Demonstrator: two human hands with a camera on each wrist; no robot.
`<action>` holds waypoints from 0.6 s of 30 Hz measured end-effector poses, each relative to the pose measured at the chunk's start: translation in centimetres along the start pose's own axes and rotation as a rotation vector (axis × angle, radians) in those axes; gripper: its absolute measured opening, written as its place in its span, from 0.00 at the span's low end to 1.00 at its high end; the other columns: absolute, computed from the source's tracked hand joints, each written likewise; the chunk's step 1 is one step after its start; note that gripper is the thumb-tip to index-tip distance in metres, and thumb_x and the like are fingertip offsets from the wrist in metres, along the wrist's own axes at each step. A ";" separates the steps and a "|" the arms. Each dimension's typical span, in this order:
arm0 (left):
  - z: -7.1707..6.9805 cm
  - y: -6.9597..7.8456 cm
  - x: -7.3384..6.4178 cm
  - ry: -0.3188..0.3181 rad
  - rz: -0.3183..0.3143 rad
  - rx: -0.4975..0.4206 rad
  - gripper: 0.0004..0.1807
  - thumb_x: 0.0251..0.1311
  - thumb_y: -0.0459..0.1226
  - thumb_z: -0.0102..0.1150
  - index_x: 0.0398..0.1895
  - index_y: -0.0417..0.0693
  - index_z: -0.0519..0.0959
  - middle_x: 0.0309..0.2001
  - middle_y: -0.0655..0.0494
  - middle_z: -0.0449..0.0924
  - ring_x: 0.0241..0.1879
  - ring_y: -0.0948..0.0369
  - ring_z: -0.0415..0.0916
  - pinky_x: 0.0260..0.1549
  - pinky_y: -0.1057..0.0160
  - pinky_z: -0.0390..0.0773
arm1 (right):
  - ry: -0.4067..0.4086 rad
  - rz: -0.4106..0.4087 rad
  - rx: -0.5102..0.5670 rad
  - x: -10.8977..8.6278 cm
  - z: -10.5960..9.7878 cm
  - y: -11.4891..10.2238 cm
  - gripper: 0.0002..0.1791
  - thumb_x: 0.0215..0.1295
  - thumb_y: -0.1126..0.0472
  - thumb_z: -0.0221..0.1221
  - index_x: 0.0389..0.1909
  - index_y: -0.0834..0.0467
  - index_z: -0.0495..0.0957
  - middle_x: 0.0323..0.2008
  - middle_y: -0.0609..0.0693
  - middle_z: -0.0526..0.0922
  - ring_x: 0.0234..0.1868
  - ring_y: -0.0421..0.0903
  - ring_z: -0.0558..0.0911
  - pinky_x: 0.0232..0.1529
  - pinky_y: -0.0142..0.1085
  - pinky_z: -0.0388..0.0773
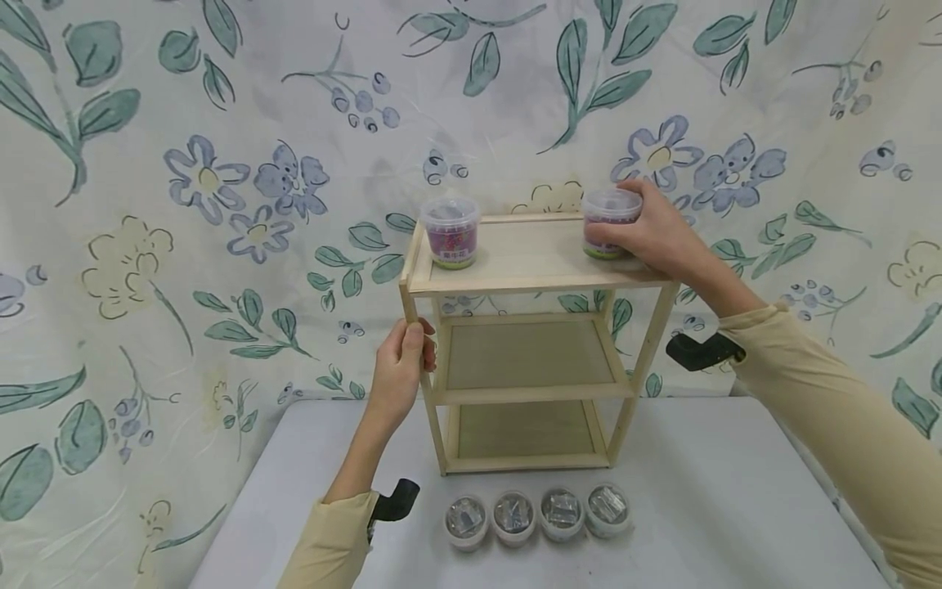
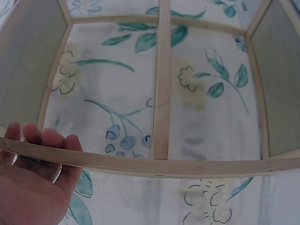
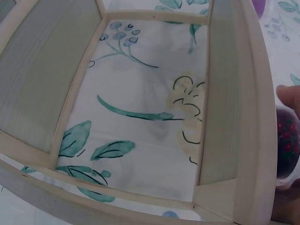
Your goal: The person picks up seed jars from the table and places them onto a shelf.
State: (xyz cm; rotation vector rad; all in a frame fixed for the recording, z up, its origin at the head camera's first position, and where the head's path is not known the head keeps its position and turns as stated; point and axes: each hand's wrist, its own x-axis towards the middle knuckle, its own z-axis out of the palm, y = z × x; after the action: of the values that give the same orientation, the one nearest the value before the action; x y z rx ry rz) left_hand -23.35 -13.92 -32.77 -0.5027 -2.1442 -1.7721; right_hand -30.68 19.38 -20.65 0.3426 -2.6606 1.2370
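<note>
A three-tier wooden shelf (image 1: 530, 393) stands on the white table. My left hand (image 1: 397, 368) grips its left front post, just below the top tier; in the left wrist view the fingers (image 2: 51, 137) curl round the wooden bar. At the right end of the top tier my right hand (image 1: 655, 233) holds a clear plastic tub (image 1: 612, 209) with a purple label, thumb and fingers on either side. The same tub (image 3: 287, 143) shows at the right edge of the right wrist view. A similar lidded tub (image 1: 451, 235) stands upright on the top tier's left end.
Several small round tubs (image 1: 513, 517) with clear lids and grey contents stand in a row on the white table (image 1: 684, 491), before the shelf. A floral cloth (image 1: 294, 147) hangs behind. Both lower tiers (image 1: 526, 352) have wooden frames and greenish panels.
</note>
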 end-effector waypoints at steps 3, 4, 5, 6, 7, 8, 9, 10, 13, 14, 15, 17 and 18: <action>0.0 0.0 0.0 -0.001 -0.008 0.002 0.15 0.79 0.35 0.34 0.42 0.34 0.70 0.27 0.28 0.66 0.26 0.49 0.66 0.27 0.60 0.71 | 0.003 0.000 -0.010 0.0 0.1 0.0 0.54 0.62 0.45 0.65 0.77 0.60 0.43 0.69 0.67 0.58 0.64 0.62 0.65 0.67 0.57 0.62; 0.0 -0.1 0.0 -0.001 -0.009 0.002 0.15 0.79 0.36 0.34 0.42 0.34 0.70 0.28 0.28 0.66 0.26 0.49 0.66 0.27 0.60 0.71 | 0.003 0.001 -0.012 0.0 0.1 0.0 0.54 0.62 0.45 0.65 0.77 0.60 0.43 0.69 0.67 0.58 0.64 0.62 0.65 0.67 0.57 0.61; 0.0 -0.1 0.0 0.000 -0.010 0.002 0.14 0.79 0.36 0.34 0.41 0.35 0.70 0.28 0.28 0.66 0.26 0.48 0.66 0.27 0.60 0.71 | 0.003 -0.002 -0.013 0.0 0.1 0.0 0.54 0.62 0.44 0.65 0.77 0.60 0.43 0.69 0.68 0.58 0.64 0.62 0.65 0.67 0.57 0.61; 0.0 -0.1 0.0 -0.001 -0.010 0.001 0.15 0.79 0.36 0.34 0.42 0.34 0.70 0.28 0.28 0.66 0.26 0.48 0.66 0.27 0.60 0.71 | 0.002 -0.003 -0.014 0.0 0.1 0.0 0.54 0.62 0.44 0.65 0.77 0.60 0.43 0.69 0.68 0.58 0.64 0.62 0.64 0.67 0.57 0.61; -0.1 -0.1 0.0 -0.001 -0.010 0.000 0.15 0.79 0.36 0.34 0.42 0.32 0.70 0.28 0.28 0.66 0.26 0.48 0.66 0.27 0.60 0.71 | 0.001 -0.004 -0.016 -0.1 0.1 0.0 0.54 0.62 0.44 0.65 0.77 0.60 0.42 0.69 0.68 0.58 0.64 0.62 0.64 0.67 0.57 0.61; -0.1 -0.2 -0.1 -0.001 -0.009 0.000 0.16 0.79 0.36 0.34 0.42 0.31 0.70 0.28 0.28 0.66 0.26 0.48 0.66 0.27 0.60 0.71 | 0.000 -0.004 -0.016 -0.1 0.1 0.0 0.55 0.62 0.44 0.65 0.77 0.60 0.42 0.70 0.68 0.57 0.64 0.62 0.64 0.67 0.57 0.61; -0.1 -0.2 -0.1 -0.001 -0.009 0.000 0.16 0.79 0.36 0.34 0.42 0.31 0.69 0.28 0.28 0.66 0.26 0.47 0.66 0.27 0.60 0.71 | -0.001 -0.003 -0.016 -0.1 0.1 0.0 0.55 0.62 0.43 0.65 0.78 0.59 0.42 0.70 0.68 0.57 0.64 0.62 0.64 0.67 0.57 0.61; -0.1 -0.2 -0.1 -0.001 -0.008 0.000 0.16 0.79 0.36 0.34 0.42 0.31 0.69 0.28 0.27 0.66 0.26 0.47 0.66 0.27 0.60 0.71 | -0.002 0.000 -0.018 -0.1 0.1 0.0 0.55 0.62 0.43 0.65 0.78 0.59 0.42 0.70 0.68 0.57 0.65 0.62 0.64 0.67 0.57 0.61; -0.1 -0.2 -0.1 -0.002 -0.008 0.002 0.15 0.79 0.35 0.34 0.42 0.33 0.70 0.28 0.28 0.66 0.26 0.46 0.66 0.27 0.60 0.71 | -0.006 0.010 -0.019 -0.2 0.1 0.0 0.55 0.62 0.42 0.64 0.78 0.58 0.41 0.70 0.68 0.57 0.65 0.63 0.64 0.67 0.58 0.60; -0.1 -0.2 -0.1 -0.001 -0.009 0.004 0.14 0.79 0.35 0.34 0.42 0.35 0.70 0.28 0.28 0.66 0.26 0.46 0.66 0.27 0.60 0.71 | -0.006 0.011 -0.020 -0.2 0.0 0.0 0.55 0.62 0.42 0.64 0.78 0.58 0.41 0.70 0.67 0.57 0.65 0.63 0.63 0.67 0.58 0.59; -0.1 -0.2 -0.1 0.000 -0.010 0.006 0.14 0.79 0.35 0.34 0.41 0.36 0.70 0.28 0.28 0.66 0.26 0.46 0.66 0.27 0.60 0.71 | -0.006 0.012 -0.019 -0.2 0.0 -0.1 0.55 0.62 0.42 0.64 0.78 0.57 0.41 0.71 0.67 0.56 0.66 0.63 0.63 0.68 0.58 0.59; -0.1 -0.2 0.0 0.001 -0.010 0.008 0.14 0.79 0.35 0.33 0.41 0.36 0.70 0.27 0.28 0.67 0.26 0.46 0.66 0.27 0.60 0.71 | -0.005 0.011 -0.015 -0.2 0.0 -0.1 0.55 0.62 0.42 0.64 0.78 0.57 0.41 0.71 0.67 0.56 0.66 0.63 0.63 0.68 0.58 0.59; -0.1 -0.4 0.1 0.002 -0.010 0.007 0.14 0.79 0.35 0.34 0.41 0.36 0.70 0.27 0.28 0.67 0.26 0.47 0.66 0.27 0.60 0.71 | -0.005 0.011 -0.013 -0.2 0.0 -0.1 0.55 0.62 0.42 0.64 0.78 0.57 0.41 0.71 0.67 0.56 0.66 0.63 0.63 0.68 0.58 0.59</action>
State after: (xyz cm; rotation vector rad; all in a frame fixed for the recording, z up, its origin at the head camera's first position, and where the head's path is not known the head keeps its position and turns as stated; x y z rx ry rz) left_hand -23.58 -14.07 -33.08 -0.4887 -2.1545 -1.7685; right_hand -30.45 19.35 -20.65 0.3300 -2.6774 1.2228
